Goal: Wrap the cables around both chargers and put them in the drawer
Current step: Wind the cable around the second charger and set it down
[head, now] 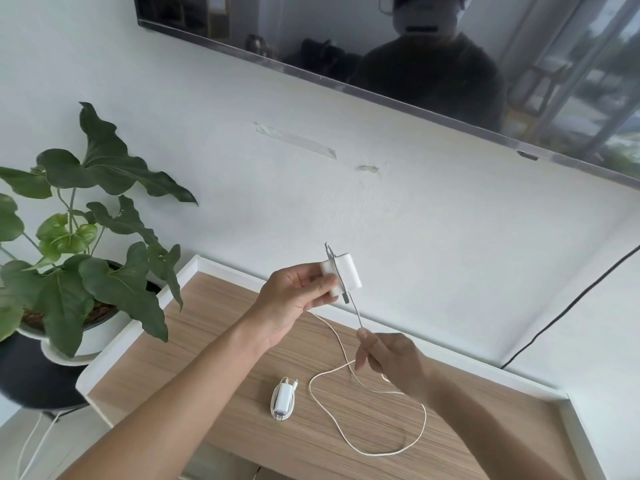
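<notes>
White charger gripped in left fingers; right fingers pinch its cable.

potted plant — left | wall TV — above | tape strips on wall

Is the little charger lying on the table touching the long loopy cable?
Apart. The head view shows bare wood between the small wrapped charger and the loose cable loop beside it.

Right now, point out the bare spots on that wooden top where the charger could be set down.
Bare wood lies left of the small wrapped white charger, toward the white raised rim by the leafy potted plant. The middle is crowded: the loose white cable loops beside it.
</notes>
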### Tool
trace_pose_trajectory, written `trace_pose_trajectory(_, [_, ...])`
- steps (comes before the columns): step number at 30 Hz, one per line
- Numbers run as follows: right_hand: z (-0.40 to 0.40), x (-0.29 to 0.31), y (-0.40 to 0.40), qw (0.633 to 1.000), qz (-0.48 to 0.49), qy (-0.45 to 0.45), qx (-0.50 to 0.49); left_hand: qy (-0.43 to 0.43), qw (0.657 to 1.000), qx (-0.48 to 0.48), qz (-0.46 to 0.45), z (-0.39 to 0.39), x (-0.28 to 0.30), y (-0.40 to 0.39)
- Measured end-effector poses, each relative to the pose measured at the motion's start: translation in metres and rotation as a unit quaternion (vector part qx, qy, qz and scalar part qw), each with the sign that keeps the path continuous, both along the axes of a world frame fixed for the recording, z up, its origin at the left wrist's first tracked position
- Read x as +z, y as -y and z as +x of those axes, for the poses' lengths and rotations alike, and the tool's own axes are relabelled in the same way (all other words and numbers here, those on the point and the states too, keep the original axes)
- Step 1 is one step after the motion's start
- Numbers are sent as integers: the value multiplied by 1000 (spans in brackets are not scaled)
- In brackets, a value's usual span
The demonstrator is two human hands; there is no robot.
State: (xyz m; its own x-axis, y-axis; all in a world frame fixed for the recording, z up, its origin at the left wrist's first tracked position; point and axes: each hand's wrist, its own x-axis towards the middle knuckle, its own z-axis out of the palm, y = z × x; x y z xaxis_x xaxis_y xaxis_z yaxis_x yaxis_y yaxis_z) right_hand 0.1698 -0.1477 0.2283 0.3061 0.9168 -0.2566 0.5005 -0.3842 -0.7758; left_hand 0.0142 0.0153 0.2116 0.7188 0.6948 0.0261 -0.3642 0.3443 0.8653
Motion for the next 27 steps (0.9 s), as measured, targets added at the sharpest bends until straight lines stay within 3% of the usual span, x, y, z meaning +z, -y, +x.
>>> trace_pose_trajectory(6, [-17,28,11,954,56,246,160,-53,998,24,7,-2,-16,-8])
trace_pose_trajectory(10, [-13,50,6,895,101,369,229,-163,975,23,147,-1,-20,-7])
trace_pose_trajectory(17, [3,91,-8,886,129,361,262,-245,931,-42,267,9,-27,6])
trace_pose_trajectory(27, [59,98,-26,952,122,251,129,-174,945,-135,241,32,-12,26])
